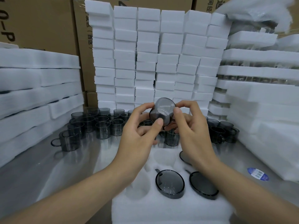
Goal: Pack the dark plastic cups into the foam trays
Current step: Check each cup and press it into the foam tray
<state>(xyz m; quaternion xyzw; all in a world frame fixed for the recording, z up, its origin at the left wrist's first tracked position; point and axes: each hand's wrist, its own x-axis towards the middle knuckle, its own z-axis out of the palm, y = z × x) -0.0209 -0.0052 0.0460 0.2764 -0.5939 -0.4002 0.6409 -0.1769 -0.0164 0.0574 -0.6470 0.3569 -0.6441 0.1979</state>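
A dark see-through plastic cup (162,112) is held up above the table, tilted with its mouth towards me. My left hand (140,131) pinches its rim between thumb and fingers. My right hand (192,128) pinches its other side. Below them lies a white foam tray (140,206) with round pockets. Two cups (169,183) (203,185) sit in its near pockets and a third (183,156) shows partly under my right wrist. Two pockets on the left are empty. Several loose cups with handles (103,126) stand on the steel table behind.
Stacks of white foam blocks (152,59) form a wall behind the cups. Foam trays are piled at the left (32,94) and right (262,110). Cardboard boxes (40,23) stand at the back. A blue sticker (258,173) lies on the steel table at the right.
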